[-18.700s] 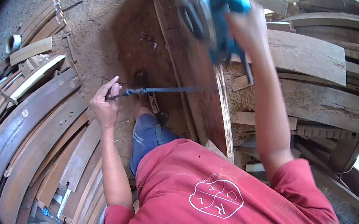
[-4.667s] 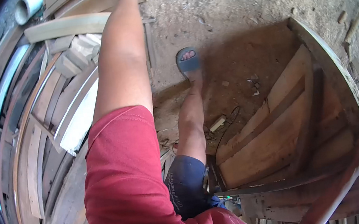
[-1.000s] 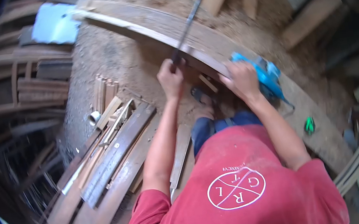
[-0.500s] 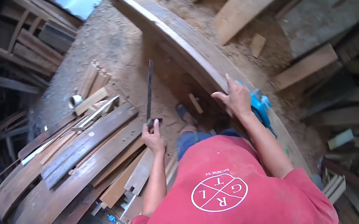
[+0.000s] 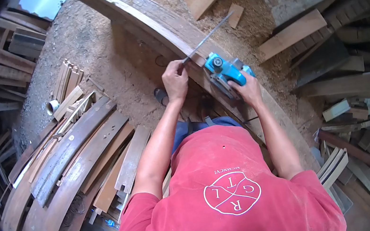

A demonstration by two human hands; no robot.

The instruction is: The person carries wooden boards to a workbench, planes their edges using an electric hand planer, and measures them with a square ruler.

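Observation:
A long, curved wooden plank (image 5: pixel 150 13) runs diagonally, its pale edge facing me. My left hand (image 5: pixel 175 82) is closed around one end of a thin dark rod (image 5: pixel 207 38), which slants up and right over the plank. A teal power planer (image 5: pixel 230 71) is at the plank near its pale edge. Wrapped around the planer's handle is my right hand (image 5: pixel 249 89), just right of the left one. Whether the planer touches the wood is hard to tell.
Curved boards (image 5: pixel 75 167) are stacked on the left, beside a short white pipe (image 5: pixel 52 107). More planks (image 5: pixel 295 33) and offcuts lie at the right. A small wood block (image 5: pixel 235 15) rests on sawdust beyond the plank. My sandalled foot (image 5: pixel 161 97) stands on the ground below.
My right hand, open beside the planer half a second ago, now grips it, and the planer is turned and nearer the plank's edge. My left hand has moved up and right with the rod.

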